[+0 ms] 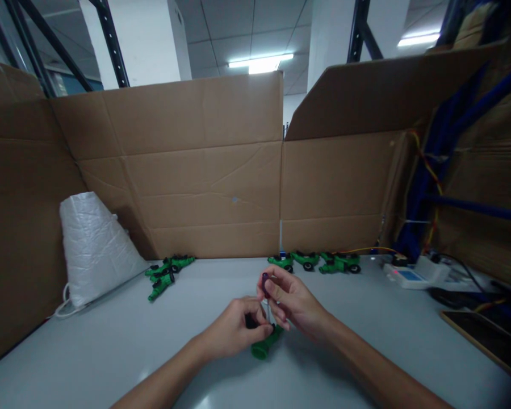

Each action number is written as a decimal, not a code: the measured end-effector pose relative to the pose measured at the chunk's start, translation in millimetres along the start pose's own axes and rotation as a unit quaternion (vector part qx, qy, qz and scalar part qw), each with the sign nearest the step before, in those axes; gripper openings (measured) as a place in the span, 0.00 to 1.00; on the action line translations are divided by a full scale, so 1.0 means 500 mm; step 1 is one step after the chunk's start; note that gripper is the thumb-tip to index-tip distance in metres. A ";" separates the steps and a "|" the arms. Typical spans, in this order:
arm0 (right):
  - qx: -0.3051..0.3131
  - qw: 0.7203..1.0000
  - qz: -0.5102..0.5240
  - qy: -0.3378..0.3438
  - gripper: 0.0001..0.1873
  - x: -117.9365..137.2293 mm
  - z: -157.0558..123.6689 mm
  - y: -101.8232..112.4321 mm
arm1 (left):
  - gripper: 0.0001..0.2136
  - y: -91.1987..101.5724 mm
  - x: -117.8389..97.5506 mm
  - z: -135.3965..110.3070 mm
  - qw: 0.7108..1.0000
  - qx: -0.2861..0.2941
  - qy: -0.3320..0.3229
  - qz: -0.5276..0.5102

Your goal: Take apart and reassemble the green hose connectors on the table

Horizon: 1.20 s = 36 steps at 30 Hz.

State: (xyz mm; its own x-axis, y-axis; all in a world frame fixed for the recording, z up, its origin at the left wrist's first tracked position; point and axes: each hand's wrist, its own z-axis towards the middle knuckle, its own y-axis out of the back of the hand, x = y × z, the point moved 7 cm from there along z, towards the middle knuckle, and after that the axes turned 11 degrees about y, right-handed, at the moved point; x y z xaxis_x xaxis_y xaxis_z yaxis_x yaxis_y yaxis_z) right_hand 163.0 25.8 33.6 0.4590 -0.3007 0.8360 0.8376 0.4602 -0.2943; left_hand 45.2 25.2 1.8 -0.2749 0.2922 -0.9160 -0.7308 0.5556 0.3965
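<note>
Gripping a green plastic part (pixel 264 346) against the grey surface (pixel 111 341), the left hand (pixel 234 332) is closed round it, fingers curled over its upper end, with the forearm coming in low from the near edge. The right hand (pixel 292 304) meets it from the other side. It pinches a small screwdriver (pixel 266 284) by its dark handle, thumb and first fingers closed on the shaft. The tool stands nearly upright, with its tip down where the two hands meet at the top of the part. The wrist is raised and bent slightly inward. The tip itself is hidden by the fingers, so I cannot tell whether it sits in a screw.

Judging by how things lie, this one part is mid-work, with the tool on it and the part not yet set aside.

Farther back on the left, a loose heap of green pieces (pixel 167 274) lies beside a white woven bag (pixel 93 244). Farther back on the right, a row of green pieces (pixel 315 261) with black rings stands along the foot of the cardboard wall (pixel 204 170). Which group is finished cannot be made out from here.

Beyond the row, at the right edge, a white device (pixel 409 277) rests near coloured cables (pixel 430 170).
</note>
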 end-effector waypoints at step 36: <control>0.033 0.999 -0.014 0.012 0.24 0.011 0.001 -0.015 | 0.21 -0.005 -0.001 0.002 0.999 0.023 0.015 -0.039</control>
State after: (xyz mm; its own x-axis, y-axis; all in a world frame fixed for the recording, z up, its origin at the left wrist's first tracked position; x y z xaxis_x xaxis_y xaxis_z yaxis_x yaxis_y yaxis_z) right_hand 159.0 21.1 40.8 0.4438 -0.3343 0.8314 0.8290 0.5054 -0.2393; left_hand 48.0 24.4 1.3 -0.2369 0.2240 -0.9454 -0.7213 0.6113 0.3256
